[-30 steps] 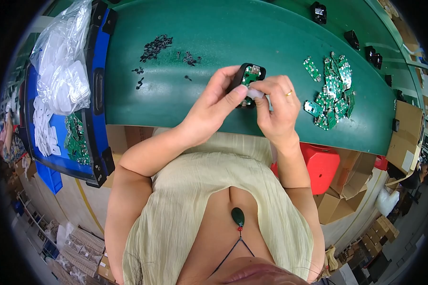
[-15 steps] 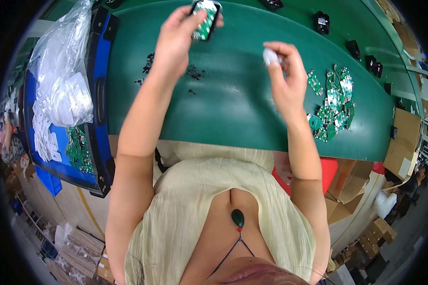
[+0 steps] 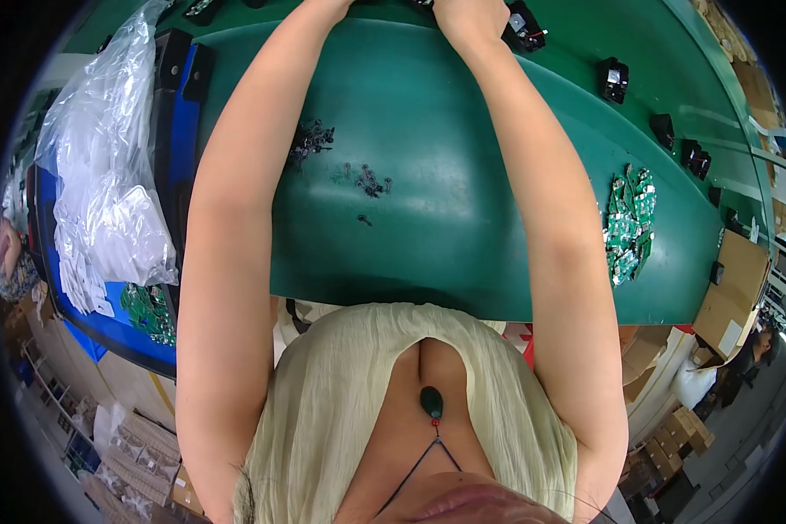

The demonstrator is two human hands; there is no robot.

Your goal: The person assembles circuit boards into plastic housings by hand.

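Observation:
Both my arms stretch to the far side of the green work table (image 3: pixel 410 236). My left hand (image 3: pixel 330 7) shows only by its wrist and heel at the top edge; its fingers are out of frame. My right hand (image 3: pixel 472 19) is at the top edge too, its back showing and its fingertips cut off or hidden. A small part of a dark object (image 3: pixel 423 3) shows beside it, too little to name. Just right of that hand sits a black plastic housing (image 3: pixel 524 31) with a wire. What either hand holds is hidden.
Small black parts (image 3: pixel 371 182) lie in loose clusters mid-table. Green circuit boards (image 3: pixel 630 227) are heaped at the right. More black housings (image 3: pixel 614 80) line a strip along the far side. A blue bin (image 3: pixel 131 336) at left carries a clear plastic bag (image 3: pixel 118 201) of white pieces.
Both hands have moved far forward to the top edge. The black case with a green board in my left hand and the small whitish thing in my right no longer show.

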